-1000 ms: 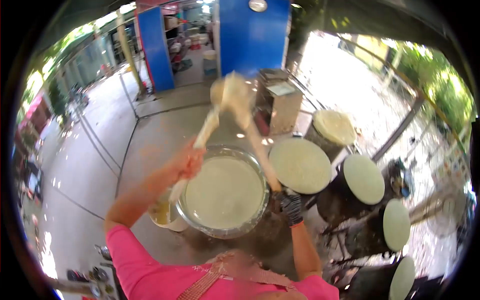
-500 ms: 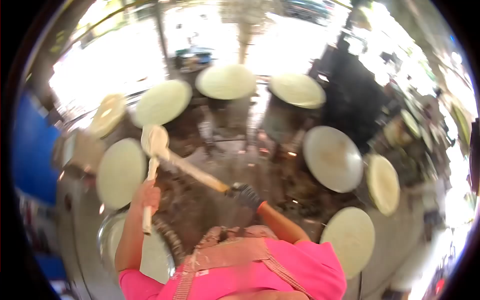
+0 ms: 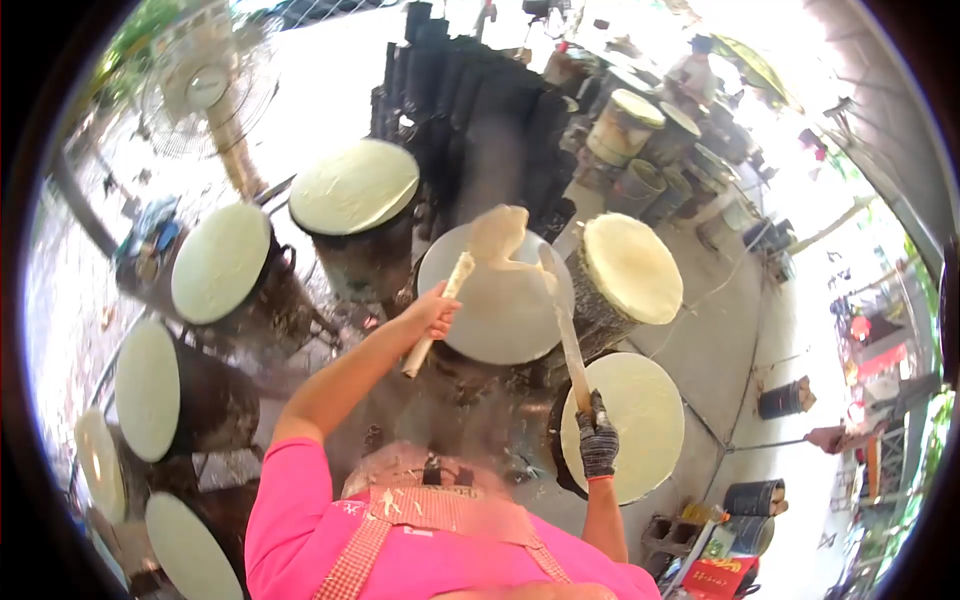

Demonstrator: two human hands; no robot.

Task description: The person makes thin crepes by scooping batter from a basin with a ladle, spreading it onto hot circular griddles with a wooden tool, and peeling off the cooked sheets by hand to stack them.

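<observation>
My bare left hand point(image 3: 437, 312) is closed round the short wooden handle of a batter-coated tool point(image 3: 462, 272). A cream batter-covered head point(image 3: 497, 237) shows beyond its tip; whether the two are joined I cannot tell. My right hand point(image 3: 598, 442), in a dark striped glove, grips a long wooden-handled tool point(image 3: 570, 345) whose far end is coated in batter. Both tools reach over a round grey griddle point(image 3: 500, 335), where a strip of cream batter runs between their far ends. My right hand is above a pan covered with pale batter point(image 3: 645, 430).
More batter-covered round pans on dark drum stoves curve round the left, such as one pan point(image 3: 355, 187) and another point(image 3: 222, 262). A cream-topped drum point(image 3: 632, 268) stands right of the griddle. Behind are stacked dark cylinders point(image 3: 470, 95) and a fan point(image 3: 205, 88).
The view has swung to the right. Both tools have moved from near the left-hand pans to over the grey griddle, and their far ends are now further apart.
</observation>
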